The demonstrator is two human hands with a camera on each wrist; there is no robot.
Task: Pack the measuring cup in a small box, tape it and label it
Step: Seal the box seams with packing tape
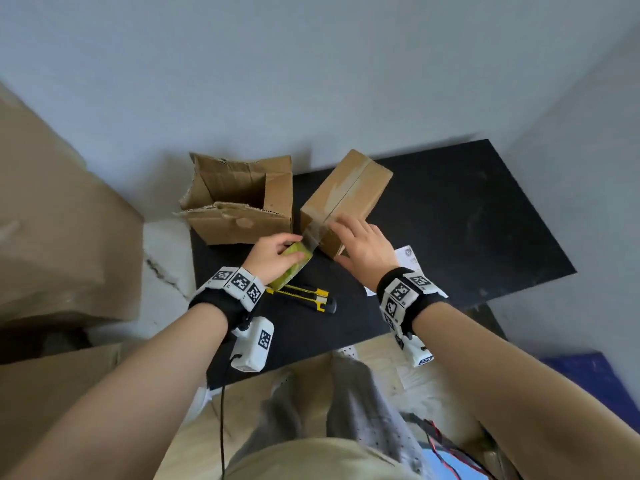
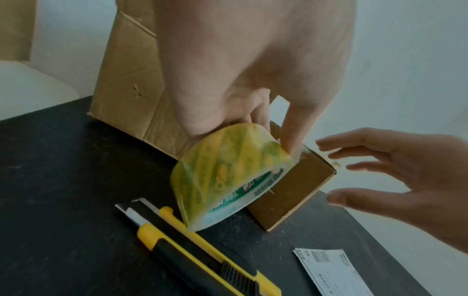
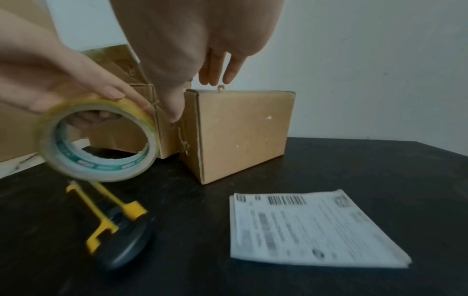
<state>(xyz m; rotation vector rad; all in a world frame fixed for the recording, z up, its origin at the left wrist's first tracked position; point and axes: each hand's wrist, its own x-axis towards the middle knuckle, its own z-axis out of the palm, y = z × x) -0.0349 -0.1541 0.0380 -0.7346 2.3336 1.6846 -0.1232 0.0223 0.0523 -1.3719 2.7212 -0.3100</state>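
Left hand (image 1: pixel 268 252) is gripping the tape roll (image 2: pixel 222 176) against the closed small box's (image 1: pixel 346 199) near corner. Right hand (image 1: pixel 363 244), fingers relaxed, is resting on the box top. Box is sitting mid-surface (image 1: pixel 467 230); measuring cup isn't visible.

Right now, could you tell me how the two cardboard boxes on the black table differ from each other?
The small box is closed, with clear tape along its top seam; the larger box stands open, flaps up and torn-edged. The small box looks clean, the larger box creased and worn. The right hand rests on the small box while the left hand holds the tape roll at its corner; nobody touches the larger one. Both are brown corrugated cardboard.
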